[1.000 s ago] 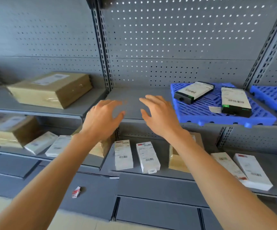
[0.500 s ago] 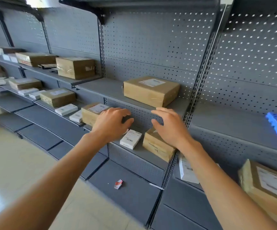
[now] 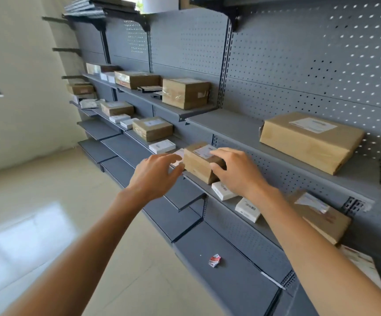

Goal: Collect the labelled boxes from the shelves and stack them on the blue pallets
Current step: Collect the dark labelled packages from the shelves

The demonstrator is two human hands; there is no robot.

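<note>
Both arms are stretched out toward the grey shelving, and the target looks plain enough — a small brown box (image 3: 199, 161) with a white label on top, sitting at the front edge of the middle shelf (image 3: 233, 202). The right hand (image 3: 235, 172) is on it: fingers draped over the top near the label, thumb against the near right corner, a loose half-closed clasp rather than a firm clamp. The left hand (image 3: 156, 173) is spread open and holds nothing; its fingertips reach toward the box's left face, seemingly just short of it, though whether they touch I cannot tell.

The two-handed approach makes sense to me — the box is squat and sits between neighbours, so pinching it from both sides would lift it squarely. A flat white packet (image 3: 178, 157) lies tucked just beside its left end, partly behind the left fingers, and two more white packets (image 3: 223, 190) lie along the shelf's front edge under the right wrist; a careless slide could drag those off.

No blue pallet is in view here, so the box will have to be carried elsewhere. A larger labelled parcel (image 3: 310, 140) waits on the shelf above, to the right.
</note>
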